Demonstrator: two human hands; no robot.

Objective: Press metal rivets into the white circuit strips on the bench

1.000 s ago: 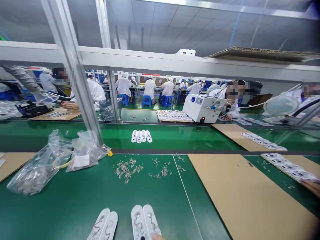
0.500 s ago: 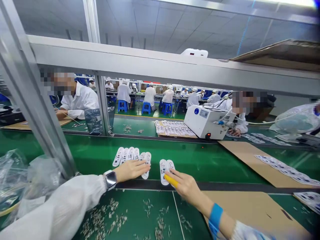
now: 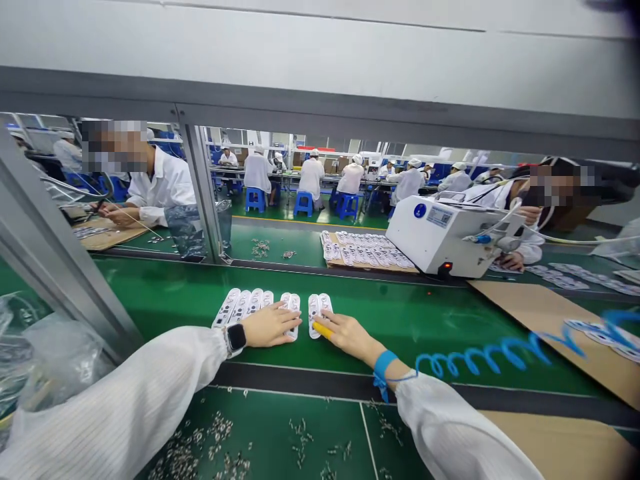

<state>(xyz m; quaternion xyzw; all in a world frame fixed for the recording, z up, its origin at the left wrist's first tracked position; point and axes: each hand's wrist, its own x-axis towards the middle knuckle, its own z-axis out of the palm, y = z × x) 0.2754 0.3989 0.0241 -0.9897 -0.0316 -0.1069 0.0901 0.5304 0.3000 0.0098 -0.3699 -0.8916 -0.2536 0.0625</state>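
Observation:
Both my arms reach over onto the green conveyor belt. My left hand, with a smartwatch on the wrist, lies flat with fingers stretched on a row of several white oblong plastic parts. My right hand, wearing a yellow finger cot and a blue wrist strap with a coiled cord, rests with fingers extended on a pair of white parts just right of that row. Neither hand grips anything.
Small metal pieces lie scattered on the near green bench. Clear plastic bags sit at the left beside an aluminium post. Across the belt stand a white machine, trays of white parts, cardboard sheets and seated workers in white coats.
The view has tilted down and forward. Both hands came out onto the belt, and the pair under my right hand has slid left, closer to the row under my left hand.

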